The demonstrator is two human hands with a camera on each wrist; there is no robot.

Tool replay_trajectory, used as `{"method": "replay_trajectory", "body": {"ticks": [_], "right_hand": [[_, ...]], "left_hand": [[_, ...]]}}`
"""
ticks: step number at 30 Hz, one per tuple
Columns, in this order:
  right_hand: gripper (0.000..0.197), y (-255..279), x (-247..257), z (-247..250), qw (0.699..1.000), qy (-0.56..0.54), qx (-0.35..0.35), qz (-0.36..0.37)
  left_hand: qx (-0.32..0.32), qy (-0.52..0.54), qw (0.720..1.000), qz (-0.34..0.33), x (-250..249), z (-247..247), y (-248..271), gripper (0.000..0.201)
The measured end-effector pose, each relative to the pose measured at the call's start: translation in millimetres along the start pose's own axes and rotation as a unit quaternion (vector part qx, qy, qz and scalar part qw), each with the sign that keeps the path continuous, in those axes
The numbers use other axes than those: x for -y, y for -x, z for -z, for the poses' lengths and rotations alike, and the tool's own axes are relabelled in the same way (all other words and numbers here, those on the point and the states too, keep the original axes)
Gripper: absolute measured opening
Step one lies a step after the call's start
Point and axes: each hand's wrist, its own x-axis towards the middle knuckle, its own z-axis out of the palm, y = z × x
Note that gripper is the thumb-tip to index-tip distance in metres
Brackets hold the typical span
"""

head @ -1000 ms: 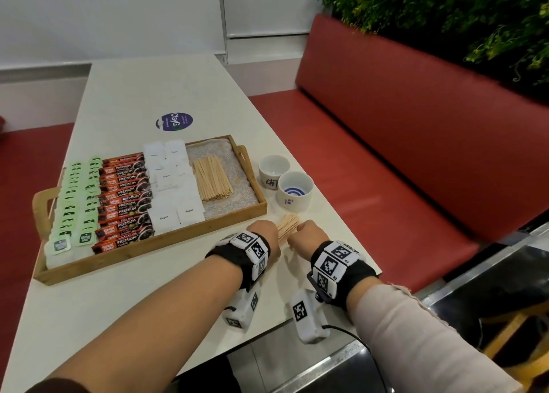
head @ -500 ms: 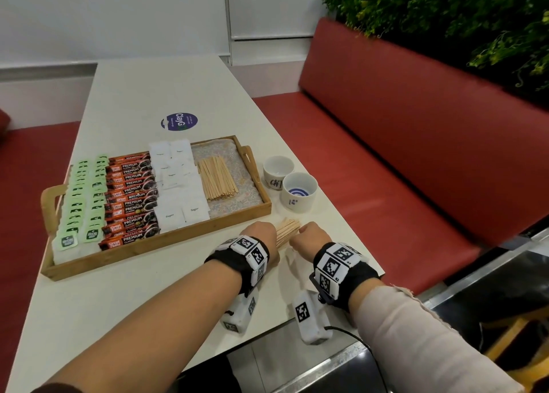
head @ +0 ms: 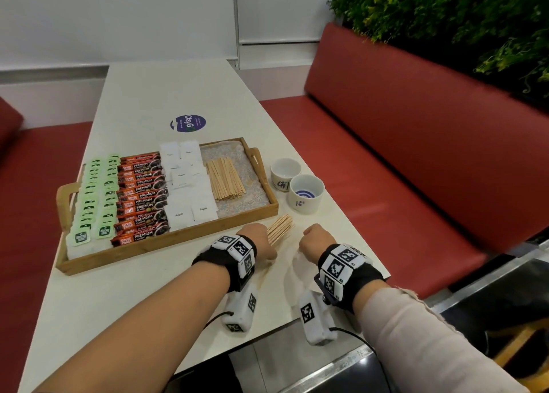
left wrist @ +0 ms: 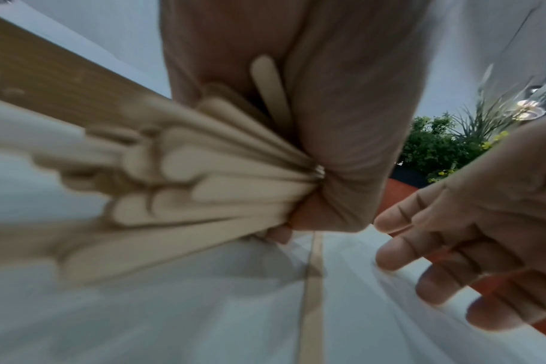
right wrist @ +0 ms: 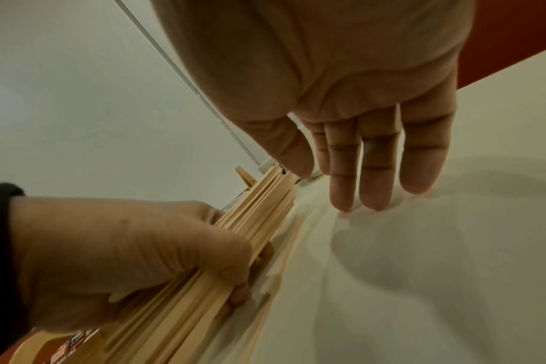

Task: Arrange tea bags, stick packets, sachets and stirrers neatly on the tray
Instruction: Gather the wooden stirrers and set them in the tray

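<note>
Left hand (head: 258,240) clenched mid-length on light, stiff, slippery stirrers (head: 280,229) fanning over the table (head: 148,288) beside the tray (head: 166,241), right hand (head: 315,241) slack and empty: likely best squeezed at the middle, ends squared.

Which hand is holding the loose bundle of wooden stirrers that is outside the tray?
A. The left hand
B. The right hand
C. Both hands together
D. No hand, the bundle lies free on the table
A: the left hand has its fingers curled round the bundle of stirrers, while the right hand is open, its straight fingers pointing down at the table.
</note>
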Motion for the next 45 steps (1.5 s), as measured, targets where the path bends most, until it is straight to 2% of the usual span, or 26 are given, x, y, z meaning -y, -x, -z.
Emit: {"method": "replay_trajectory", "body": {"ticks": [4,7,11,17,21,27,32,33,36,41,45], "right_hand": [[0.038,2.8,1.0,-1.6,0.999,0.030,0.007,0.030],[0.044,4.5,3.5,-5.4,0.996,0.054,0.040,0.051],[0.041,7.5,6.9,-11.7,0.988,0.111,0.075,0.078],[0.037,8.8,12.0,-15.9,0.979,0.154,0.092,0.097],[0.034,6.8,13.6,-19.0,0.977,0.146,0.109,0.106],[0.028,0.6,7.8,-15.4,0.984,0.102,0.109,0.092],[0.004,-1.3,4.6,-12.1,0.990,0.065,0.100,0.076],[0.004,-1.2,4.6,-12.5,0.990,0.063,0.099,0.075],[0.022,-3.1,4.8,-14.5,0.991,0.053,0.094,0.077],[0.031,3.5,6.6,-10.7,0.992,0.038,0.087,0.081],[0.016,4.8,4.6,-11.6,0.996,-0.044,0.058,0.058]], "left_hand": [[-0.015,0.016,1.000,-0.005,4.2,-3.3,1.5,0.043],[-0.027,0.043,0.999,0.004,4.4,-6.1,1.7,0.043],[-0.049,0.069,0.996,0.027,2.0,-10.4,1.9,0.036],[-0.063,0.023,0.997,0.043,-8.1,-11.6,0.5,0.031],[-0.072,0.008,0.996,0.053,-13.6,-12.4,-1.2,0.024],[-0.042,0.000,0.997,0.065,-15.0,-8.8,-3.0,0.034],[-0.048,-0.006,0.997,0.063,-15.5,-9.8,-4.1,0.041],[-0.048,-0.006,0.997,0.061,-15.2,-9.3,-3.9,0.042],[-0.053,0.000,0.997,0.053,-13.3,-9.3,-2.5,0.043],[-0.068,0.001,0.997,0.028,-9.3,-12.5,-1.2,0.039],[-0.077,0.021,0.997,0.010,-3.9,-13.6,3.1,0.036]]}}
